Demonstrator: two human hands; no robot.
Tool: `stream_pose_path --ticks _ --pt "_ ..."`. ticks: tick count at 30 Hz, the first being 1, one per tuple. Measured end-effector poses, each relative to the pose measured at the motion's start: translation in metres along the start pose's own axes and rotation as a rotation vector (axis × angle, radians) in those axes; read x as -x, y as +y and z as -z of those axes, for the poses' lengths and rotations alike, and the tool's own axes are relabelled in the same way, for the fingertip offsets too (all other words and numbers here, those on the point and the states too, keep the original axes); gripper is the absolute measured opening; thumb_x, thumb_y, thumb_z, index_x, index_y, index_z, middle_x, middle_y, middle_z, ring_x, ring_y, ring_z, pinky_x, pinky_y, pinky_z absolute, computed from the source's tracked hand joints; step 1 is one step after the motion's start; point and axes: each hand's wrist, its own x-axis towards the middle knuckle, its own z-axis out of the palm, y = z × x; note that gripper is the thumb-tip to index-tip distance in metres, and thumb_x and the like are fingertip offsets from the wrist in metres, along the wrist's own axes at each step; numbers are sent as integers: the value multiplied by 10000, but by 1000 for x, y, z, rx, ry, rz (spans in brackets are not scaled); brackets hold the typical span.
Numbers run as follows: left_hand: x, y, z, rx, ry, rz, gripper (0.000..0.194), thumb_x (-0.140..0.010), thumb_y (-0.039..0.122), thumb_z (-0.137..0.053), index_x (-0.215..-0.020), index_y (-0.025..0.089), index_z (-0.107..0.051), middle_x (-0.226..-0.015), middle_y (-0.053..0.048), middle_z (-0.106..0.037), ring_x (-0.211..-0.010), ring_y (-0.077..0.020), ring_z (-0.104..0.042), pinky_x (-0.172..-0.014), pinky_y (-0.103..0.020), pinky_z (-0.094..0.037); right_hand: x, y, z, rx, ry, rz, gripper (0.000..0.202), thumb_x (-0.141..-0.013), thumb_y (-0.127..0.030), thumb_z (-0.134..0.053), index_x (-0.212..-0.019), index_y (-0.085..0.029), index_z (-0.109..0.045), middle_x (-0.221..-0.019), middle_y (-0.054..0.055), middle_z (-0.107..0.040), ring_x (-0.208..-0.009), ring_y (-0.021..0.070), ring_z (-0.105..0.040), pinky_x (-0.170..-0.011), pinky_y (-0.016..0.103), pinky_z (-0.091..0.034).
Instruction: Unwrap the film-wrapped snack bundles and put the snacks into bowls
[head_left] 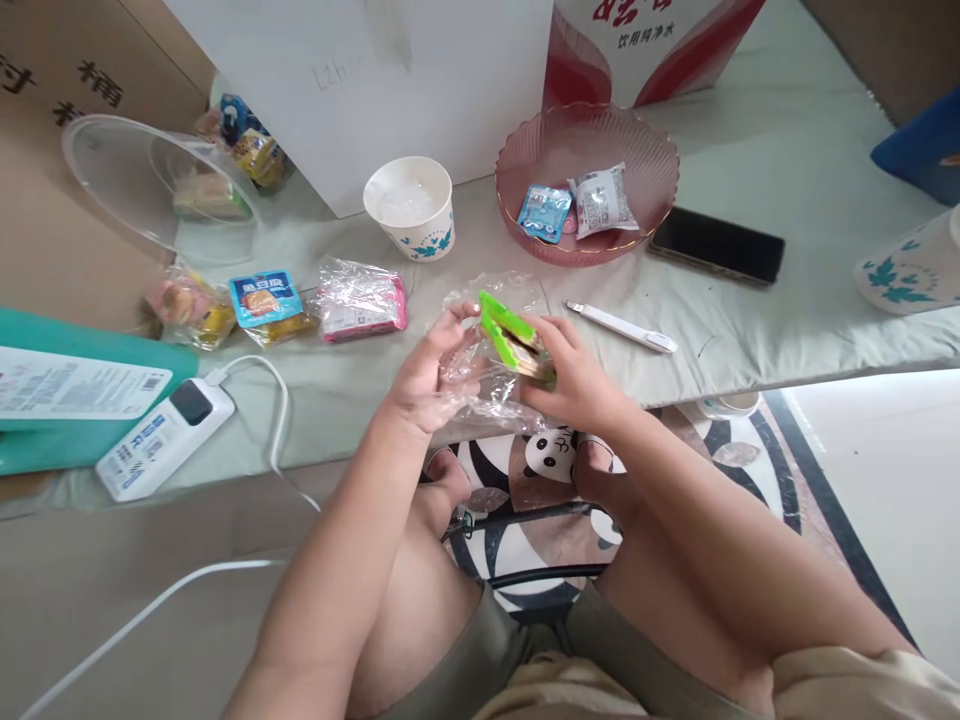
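Green-edged packet (504,330), one: held over the near part of the table (750,345), on the near side of the pink bowl (544,160) and to its left. Progress, by judgement: the clear film (491,395) looks opened and loosened, the packet partly out of it; full separation seems not yet reached, as film lies against packet and left hand alike. Appearance: small, flat, tilted; bright green edging, brown-and-pale middle, details blurred. Right hand (576,375): fingers closed on the packet's right side. Left hand (431,378): fingers curled on the crumpled film, a fingertip near the packet's upper corner. White cutter (621,326), one: on the table, near side of the bowl. Blue sachet (545,213) and white packet (602,200), one each: inside the bowl. Phone (716,247), one: just right of the bowl. Paper cup (410,212), one: upright, left of the bowl. Pink wrapped packet (364,308), one: farther left of the bowl and nearer the person
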Motion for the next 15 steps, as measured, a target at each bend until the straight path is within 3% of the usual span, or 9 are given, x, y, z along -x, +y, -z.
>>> stream_pose_path --ticks 3,5,7,9,11,13,15 --pt "-8 -3 5 -78 154 -78 419 -693 500 -776 -950 216 -606 -769 9 -645 -598 -137 -616 -488 -232 -460 8 -6 0 165 14 81 684 -798 -146 -606 -1463 -267 -505 -1424 144 -529 -1323 335 -563 -1104 568 -520" --pt "-12 -5 9 -211 216 -121 430 -667 436 -818 -968 218 -603 -798 16 -647 -679 -150 -636 -618 -262 -513 11 -12 8 204 -30 147 585 -842 -187 -602 -1422 -246 -551 -1413 146 -569 -1309 332 -585 -1079 555 -540" --pt "-15 -7 13 -378 252 -144 445 -606 307 -861 -963 213 -612 -823 24 -642 -722 -139 -622 -684 -256 -497 8 -11 29 228 7 151 455 -889 -256 -612 -1344 -240 -609 -1337 131 -643 -1236 321 -635 -1036 547 -563" --pt "-16 -9 15 -504 272 -161 429 -583 250 -859 -943 204 -630 -846 19 -638 -748 -134 -605 -709 -253 -475 -3 1 64 293 179 71 366 -909 -293 -632 -1272 -251 -648 -1238 113 -699 -1154 313 -669 -1006 553 -563" --pt "-17 -11 16 -556 278 -177 390 -600 256 -844 -932 203 -646 -869 12 -638 -765 -136 -594 -718 -257 -464 -20 29 111 424 359 -22 412 -851 -271 -720 -1258 -226 -672 -1239 149 -702 -1173 333 -655 -1053 562 -514" --pt "-18 -11 16 -574 278 -176 374 -615 262 -831 -940 208 -655 -878 12 -638 -760 -136 -585 -712 -261 -456 -38 68 160 570 408 -148 644 -708 -254 -872 -1311 -144 -674 -1309 230 -672 -1262 381 -607 -1108 560 -444" --pt "-19 -10 16 -584 274 -163 363 -624 265 -824 -940 209 -654 -873 15 -639 -748 -132 -582 -710 -262 -453 -52 111 202 633 342 -267 921 -495 -306 -999 -1328 -74 -684 -1321 295 -665 -1263 409 -606 -1048 528 -457"
